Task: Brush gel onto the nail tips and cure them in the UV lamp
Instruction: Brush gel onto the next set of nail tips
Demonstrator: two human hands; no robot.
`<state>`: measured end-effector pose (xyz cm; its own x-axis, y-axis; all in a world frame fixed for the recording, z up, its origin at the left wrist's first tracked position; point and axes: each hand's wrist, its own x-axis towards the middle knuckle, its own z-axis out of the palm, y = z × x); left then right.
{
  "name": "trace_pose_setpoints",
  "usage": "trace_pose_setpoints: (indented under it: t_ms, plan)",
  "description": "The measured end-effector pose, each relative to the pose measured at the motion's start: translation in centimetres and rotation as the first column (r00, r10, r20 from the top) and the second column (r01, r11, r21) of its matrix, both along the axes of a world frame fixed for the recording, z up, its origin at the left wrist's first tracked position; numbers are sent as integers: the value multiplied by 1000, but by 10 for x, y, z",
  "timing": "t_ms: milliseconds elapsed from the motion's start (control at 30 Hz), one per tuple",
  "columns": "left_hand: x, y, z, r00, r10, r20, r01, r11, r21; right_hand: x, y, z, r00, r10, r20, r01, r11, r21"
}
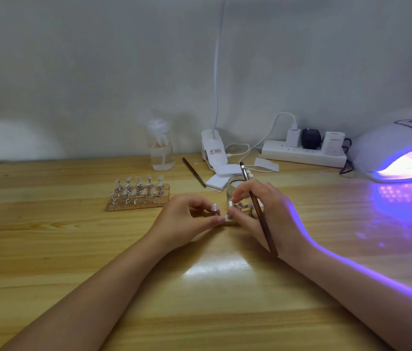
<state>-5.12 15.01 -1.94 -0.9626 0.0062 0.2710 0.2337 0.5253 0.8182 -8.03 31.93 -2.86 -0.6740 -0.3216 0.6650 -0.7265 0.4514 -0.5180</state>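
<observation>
Near the middle of the pale wooden counter (73, 249) both bare hands meet over a short holder strip of small metal stands topped with clear nail tips (227, 219). The left hand (187, 219) has its fingers curled, thumb and forefinger pinching one stand with its nail tip (215, 208) at the strip's left end. The right hand (263, 214) pinches the next stand between thumb and forefinger, while a long brown-handled gel brush (260, 219) lies tucked across the same hand, its metal ferrule and tip pointing up and away toward the far edge. Just behind the right hand stands a small clear glass jar (235, 188), partly hidden by the fingers. To the left of the hands, a wooden block carrying rows of more nail tips on metal stands (137, 196) sits apart from them. Toward the far edge stand a clear plastic pump bottle (160, 148), a white clip-on lamp base with a gooseneck (212, 150), a stack of white square pads (221, 177) and a second thin dark tool (194, 172) lying flat beside them. A white power strip with plugs (303, 150) lies along the far edge. At the far right corner a white domed UV lamp (387, 145) glows violet, with stands dimly visible inside its opening, and its light spills across the counter and the right forearm.
</observation>
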Motion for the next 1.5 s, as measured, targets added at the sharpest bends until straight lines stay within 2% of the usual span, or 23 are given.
trace_pose_setpoints:
  t_ms: [100, 233, 400, 567, 667, 733, 800, 1133, 1333, 1500]
  plan:
    - [0, 0, 0, 1000, 0, 29, -2, 997, 75, -2, -1, -1, 999, -13, -37, 14, 999, 36]
    - [1, 0, 0, 1000, 10, 19, -11, 998, 55, -3, -3, -3, 991, -51, -120, 62, 994, 92]
    - [3, 1, 1, 1000, -14, -16, 14, 999, 38, -2, -2, -3, 987, -65, -150, 82, 990, 115]
    - [2, 0, 0, 999, -16, -34, 16, 1000, 18, 6, -1, 6, 971, 3, -240, -11, 999, -33]
    - [2, -1, -1, 999, -11, -43, 12, 1000, 9, 12, 3, 7, 981, 174, -90, -185, 973, -136]
    - [2, -1, -1, 999, -12, -45, 13, 1000, 3, 14, 4, 5, 973, 227, 44, -215, 958, -190]
    - [2, -1, -1, 999, -14, -46, 14, 1000, -1, 14, 3, 5, 969, 230, 89, -205, 952, -226]
    - [3, 0, 0, 999, -25, -40, 26, 999, 25, 14, -1, 5, 954, 264, 141, -230, 948, -219]
    - [3, -1, 0, 999, -22, -44, 22, 1000, 16, 16, 0, 4, 930, 317, 187, -249, 916, -314]
    - [3, 0, 0, 999, -25, -43, 26, 1000, 16, 13, -1, 4, 954, 240, 178, -191, 949, -252]
